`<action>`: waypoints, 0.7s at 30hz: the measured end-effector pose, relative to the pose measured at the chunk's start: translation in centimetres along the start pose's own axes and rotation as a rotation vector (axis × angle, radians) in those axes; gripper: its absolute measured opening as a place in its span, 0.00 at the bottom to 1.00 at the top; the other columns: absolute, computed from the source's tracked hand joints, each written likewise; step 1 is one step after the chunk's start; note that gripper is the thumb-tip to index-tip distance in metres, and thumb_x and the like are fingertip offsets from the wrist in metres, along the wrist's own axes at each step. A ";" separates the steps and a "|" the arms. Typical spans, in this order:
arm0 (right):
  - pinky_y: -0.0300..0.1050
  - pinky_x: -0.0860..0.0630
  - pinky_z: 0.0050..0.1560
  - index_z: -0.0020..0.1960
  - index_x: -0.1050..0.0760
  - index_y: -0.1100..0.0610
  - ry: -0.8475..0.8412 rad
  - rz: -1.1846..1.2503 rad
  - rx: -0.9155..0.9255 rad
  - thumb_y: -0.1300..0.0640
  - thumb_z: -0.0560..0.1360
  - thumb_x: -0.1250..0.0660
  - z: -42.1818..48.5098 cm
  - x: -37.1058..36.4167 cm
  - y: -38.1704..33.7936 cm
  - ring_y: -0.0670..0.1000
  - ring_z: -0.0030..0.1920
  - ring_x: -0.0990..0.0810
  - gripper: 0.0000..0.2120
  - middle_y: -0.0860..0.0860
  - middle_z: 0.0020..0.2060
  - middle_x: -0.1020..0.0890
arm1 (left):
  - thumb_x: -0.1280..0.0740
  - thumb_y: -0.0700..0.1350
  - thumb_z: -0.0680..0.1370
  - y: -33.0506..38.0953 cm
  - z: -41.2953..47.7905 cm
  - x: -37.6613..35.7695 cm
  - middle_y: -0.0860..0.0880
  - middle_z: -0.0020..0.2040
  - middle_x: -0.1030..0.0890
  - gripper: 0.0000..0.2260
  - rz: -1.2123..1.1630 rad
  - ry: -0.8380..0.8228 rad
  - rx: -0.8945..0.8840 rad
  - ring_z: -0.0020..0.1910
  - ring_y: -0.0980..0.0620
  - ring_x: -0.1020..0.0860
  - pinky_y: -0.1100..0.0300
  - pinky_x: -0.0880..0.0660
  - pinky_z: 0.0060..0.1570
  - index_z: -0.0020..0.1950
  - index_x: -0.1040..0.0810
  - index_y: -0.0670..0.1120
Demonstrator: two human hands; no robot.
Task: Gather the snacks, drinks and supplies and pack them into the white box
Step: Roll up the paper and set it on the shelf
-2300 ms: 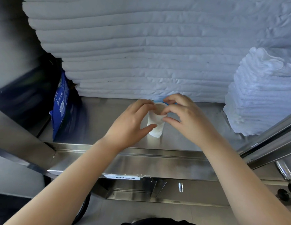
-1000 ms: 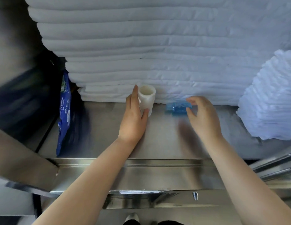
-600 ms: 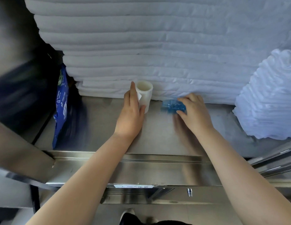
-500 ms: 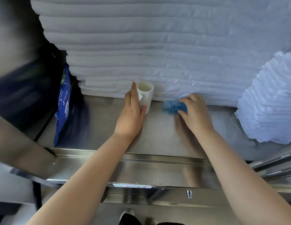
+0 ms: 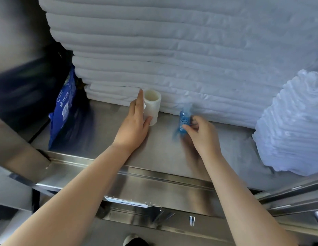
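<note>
Print on bottle [image 5: 184, 119], blue bag [image 5: 64, 110] and shelf label [image 5: 126, 204] is illegible.

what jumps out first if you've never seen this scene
The tall stack of folded white cloths fills the back of the steel shelf. In front of it the left hand holds a white cup and the right hand pinches a small blue bottle. A blue bag stands at the far left.

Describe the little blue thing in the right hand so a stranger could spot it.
Find the stack of folded white linen at the back of the steel shelf. At its foot, right of the white cylinder in the left hand, the right hand pinches a small bottle. It is the only clear blue thing, far smaller than the dark blue bag at far left.
</note>
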State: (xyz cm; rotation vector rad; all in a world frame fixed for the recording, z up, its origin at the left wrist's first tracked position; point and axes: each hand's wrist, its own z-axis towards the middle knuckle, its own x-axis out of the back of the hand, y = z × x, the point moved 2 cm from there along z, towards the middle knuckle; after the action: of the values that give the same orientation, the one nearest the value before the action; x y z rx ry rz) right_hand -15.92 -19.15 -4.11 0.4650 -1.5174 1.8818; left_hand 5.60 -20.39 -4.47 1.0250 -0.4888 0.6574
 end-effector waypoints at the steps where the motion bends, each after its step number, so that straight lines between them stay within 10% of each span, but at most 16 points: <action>1: 0.21 0.33 0.36 0.50 0.21 0.55 0.000 0.021 -0.005 0.57 0.72 0.28 -0.1 0.1 0.1 0.33 0.36 0.25 0.08 0.42 0.40 0.21 | 0.38 0.42 0.78 0.0 0.0 -0.1 0.44 0.68 0.36 0.35 -0.002 0.000 0.000 0.46 0.42 0.24 0.57 0.29 0.39 0.77 0.59 0.50; 12: 0.27 0.31 0.43 0.64 0.30 0.52 0.108 0.058 -0.095 0.53 0.67 0.24 -0.8 -0.3 0.2 0.43 0.46 0.23 0.28 0.45 0.48 0.22 | 0.39 0.41 0.78 -0.3 -0.2 -0.3 0.46 0.69 0.38 0.36 -0.042 -0.005 -0.046 0.45 0.43 0.23 0.60 0.32 0.32 0.76 0.61 0.54; 21: 0.27 0.33 0.35 0.54 0.30 0.50 0.183 0.012 -0.082 0.51 0.68 0.25 -0.2 -1.4 -0.5 0.38 0.39 0.26 0.20 0.39 0.40 0.25 | 0.40 0.41 0.78 0.4 -0.3 0.1 0.44 0.71 0.39 0.35 -0.050 -0.057 -0.052 0.47 0.40 0.23 0.52 0.24 0.35 0.76 0.61 0.50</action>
State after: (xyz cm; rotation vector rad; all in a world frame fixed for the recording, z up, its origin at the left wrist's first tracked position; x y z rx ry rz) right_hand -14.56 -19.26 -4.76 0.2399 -1.4713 1.8100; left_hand 5.42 -19.95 -4.27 1.0054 -0.5264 0.5696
